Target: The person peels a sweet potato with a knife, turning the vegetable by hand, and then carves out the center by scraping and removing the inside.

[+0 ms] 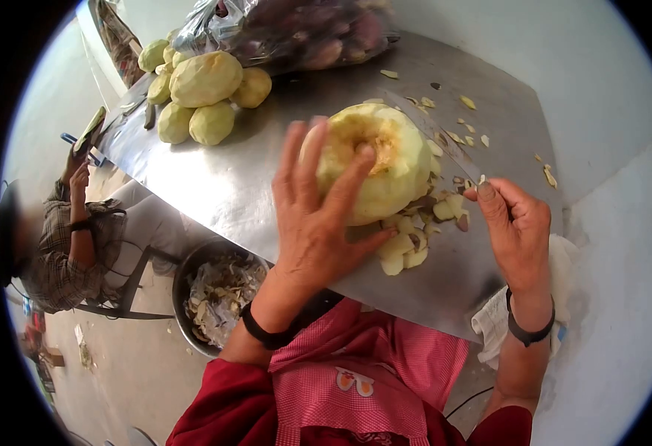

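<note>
A large, pale yellow-green peeled fruit (408, 152) with a brownish hollow on top rests on the metal table (251, 178). Across its left side lies my left hand (318, 208), fingers spread, the thumb by the hollow. To the right of the fruit, my right hand (515, 223) is closed, thumb against the curled fingers, with a small pale tip showing at the pinch; what it holds is too small to name. Between the hands, peel pieces (404, 249) are piled against the fruit's lower edge.
Several peeled fruits (207, 79) sit at the back left, beside a plastic bag (318, 33) of purplish produce. Scraps dot the table's right side. Below the left edge stands a bin (184, 286) of peelings. Another person (73, 230) sits at the left, holding something green.
</note>
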A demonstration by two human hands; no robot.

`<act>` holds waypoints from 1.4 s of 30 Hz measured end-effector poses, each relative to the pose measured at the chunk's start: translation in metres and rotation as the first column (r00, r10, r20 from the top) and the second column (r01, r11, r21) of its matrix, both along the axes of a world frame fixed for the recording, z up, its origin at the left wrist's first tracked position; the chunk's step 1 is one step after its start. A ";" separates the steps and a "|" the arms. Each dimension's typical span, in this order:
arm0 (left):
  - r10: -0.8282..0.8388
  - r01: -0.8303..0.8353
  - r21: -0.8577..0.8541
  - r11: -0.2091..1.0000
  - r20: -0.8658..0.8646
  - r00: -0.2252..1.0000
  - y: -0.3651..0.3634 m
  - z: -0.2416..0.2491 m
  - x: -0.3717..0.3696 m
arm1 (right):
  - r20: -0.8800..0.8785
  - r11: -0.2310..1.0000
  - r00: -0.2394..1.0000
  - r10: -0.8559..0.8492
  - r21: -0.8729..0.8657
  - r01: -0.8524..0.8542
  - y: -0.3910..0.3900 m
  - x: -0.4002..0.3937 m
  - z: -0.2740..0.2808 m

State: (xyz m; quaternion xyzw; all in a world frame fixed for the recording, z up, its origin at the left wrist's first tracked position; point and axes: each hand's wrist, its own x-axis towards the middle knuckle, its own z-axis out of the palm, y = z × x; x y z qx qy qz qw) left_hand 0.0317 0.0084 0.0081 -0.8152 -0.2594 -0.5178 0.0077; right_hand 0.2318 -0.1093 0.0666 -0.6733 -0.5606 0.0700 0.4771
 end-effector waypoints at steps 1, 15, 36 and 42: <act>-0.004 0.004 0.003 1.000 -0.065 0.998 0.001 -0.002 0.003 | -0.017 1.000 1.000 -0.001 0.023 0.001 -0.001 0.001 -0.001; -0.005 0.021 -0.128 0.992 0.124 0.992 0.016 0.007 -0.005 | 0.132 0.980 0.973 0.189 0.036 -0.195 0.005 -0.022 -0.016; -0.135 0.330 -0.595 0.733 0.348 0.928 0.014 0.007 -0.022 | 0.103 0.987 0.987 0.123 0.090 -0.132 0.011 -0.019 -0.025; -0.204 0.394 -0.657 0.642 0.349 0.915 0.019 0.019 -0.025 | 0.254 0.988 0.959 0.127 0.051 -0.144 0.012 -0.025 -0.025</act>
